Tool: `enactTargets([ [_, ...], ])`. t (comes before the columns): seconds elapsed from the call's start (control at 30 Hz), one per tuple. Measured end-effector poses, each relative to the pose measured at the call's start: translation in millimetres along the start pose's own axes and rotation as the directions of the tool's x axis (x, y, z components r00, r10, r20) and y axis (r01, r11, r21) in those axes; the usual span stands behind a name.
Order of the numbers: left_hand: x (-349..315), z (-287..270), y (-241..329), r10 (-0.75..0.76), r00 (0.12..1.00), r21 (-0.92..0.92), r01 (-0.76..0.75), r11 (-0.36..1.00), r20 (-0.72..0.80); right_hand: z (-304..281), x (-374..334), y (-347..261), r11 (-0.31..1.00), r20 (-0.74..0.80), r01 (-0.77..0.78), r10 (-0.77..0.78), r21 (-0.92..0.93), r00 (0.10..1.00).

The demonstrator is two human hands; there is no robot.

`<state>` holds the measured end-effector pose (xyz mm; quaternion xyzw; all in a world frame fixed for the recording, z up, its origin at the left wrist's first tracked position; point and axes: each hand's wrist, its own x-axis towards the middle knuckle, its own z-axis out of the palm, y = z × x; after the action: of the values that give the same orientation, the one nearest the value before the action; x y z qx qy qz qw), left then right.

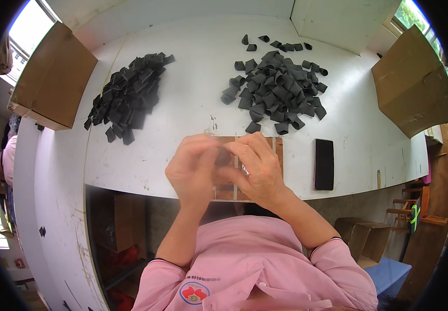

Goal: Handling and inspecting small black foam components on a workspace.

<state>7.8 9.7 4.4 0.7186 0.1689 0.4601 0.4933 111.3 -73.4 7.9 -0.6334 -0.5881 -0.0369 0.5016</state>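
My left hand [190, 168] and my right hand [259, 168] meet over a striped wooden board [279, 155] near the table's front edge. Between their closed fingers is a small black fabric piece [223, 156], mostly covered; its exact shape cannot be made out. Motion blurs the left fingers, while the right thumb and forefinger pinch from the other side. Beyond the hands to the left lies a pile of flat black fabric pieces [130, 93]. A heap of black pieces curled into short tubes [281, 88] spreads out at the far right.
A black phone [324, 165] lies right of the board. Cardboard boxes stand at the table's left [58, 78] and right [413, 83] sides. Below the right edge are an open carton [361, 241] and a blue stool [389, 274]. Another person [7, 160] is at far left.
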Motion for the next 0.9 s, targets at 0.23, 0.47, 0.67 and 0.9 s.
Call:
enactTargets([
  [0.23, -7.0, -0.3, 9.4, -0.474, 0.85, -0.585, 0.268, 0.765, -0.23, 5.4, 15.0, -0.7, 0.973, -0.008, 0.161, -0.164, -0.163, 0.986],
  [0.47, -8.3, -11.8, 7.2, -0.333, 0.908, -0.391, 0.219, 0.894, -0.253, 13.5, -0.4, 15.3, 0.989, -0.068, 0.146, -0.143, 0.028, 0.987],
  [0.67, 7.3, -20.8, 3.2, -0.202, 0.977, -0.188, 0.211, 0.959, 0.066, 5.1, 11.6, 10.5, 0.994, -0.01, 0.078, -0.078, 0.072, 0.997],
  [0.9, -7.5, -16.0, -12.7, -0.271, 0.957, -0.413, 0.207, 0.887, -0.103, 7.2, 14.3, 9.9, 0.985, 0.048, 0.162, -0.159, -0.054, 0.986],
])
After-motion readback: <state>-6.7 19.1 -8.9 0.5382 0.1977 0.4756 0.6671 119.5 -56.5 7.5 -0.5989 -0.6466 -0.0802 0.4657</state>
